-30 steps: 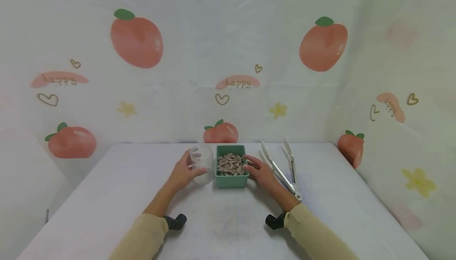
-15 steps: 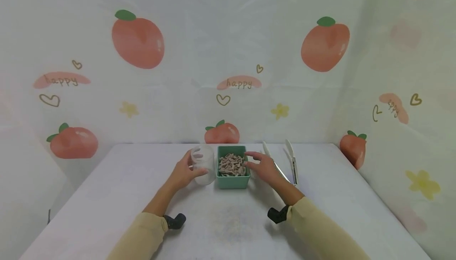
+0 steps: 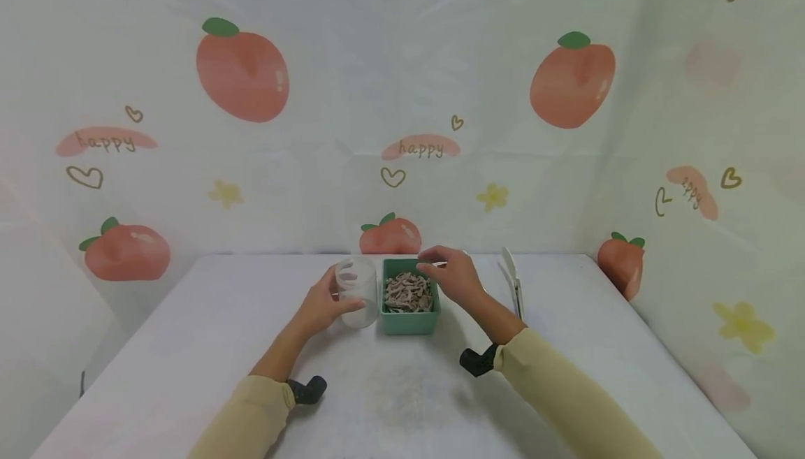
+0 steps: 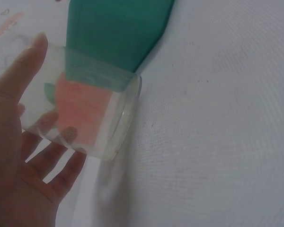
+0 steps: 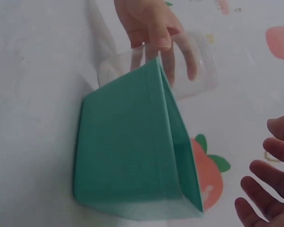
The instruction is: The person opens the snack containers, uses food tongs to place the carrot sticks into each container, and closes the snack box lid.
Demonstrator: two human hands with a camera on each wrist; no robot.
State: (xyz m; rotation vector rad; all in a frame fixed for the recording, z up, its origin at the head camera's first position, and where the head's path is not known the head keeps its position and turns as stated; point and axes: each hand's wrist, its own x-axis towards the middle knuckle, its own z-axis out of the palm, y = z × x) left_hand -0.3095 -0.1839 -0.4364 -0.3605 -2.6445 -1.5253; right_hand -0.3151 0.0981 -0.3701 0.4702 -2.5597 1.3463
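A clear, wide-mouthed jar (image 3: 367,290) stands on the table, and my left hand (image 3: 322,304) grips it from the left. In the left wrist view the thumb lies on one side of the jar (image 4: 92,78) and the fingers wrap the other. Just right of the jar is a green rectangular box (image 3: 407,325) holding many greyish-brown dried pieces (image 3: 407,293). My right hand (image 3: 455,274) hovers over the box's back right corner. Its fingers (image 5: 270,177) are loosely bent with nothing between them in the right wrist view.
White-tipped metal tongs (image 3: 518,291) lie right of the box, partly hidden by my right arm. A white table (image 3: 402,396) carries everything. Behind it hangs a white curtain (image 3: 302,186) printed with fruit.
My right hand has risen from the box's right side to above its back right corner, covering more of the tongs. The left hand and jar have stayed in place.
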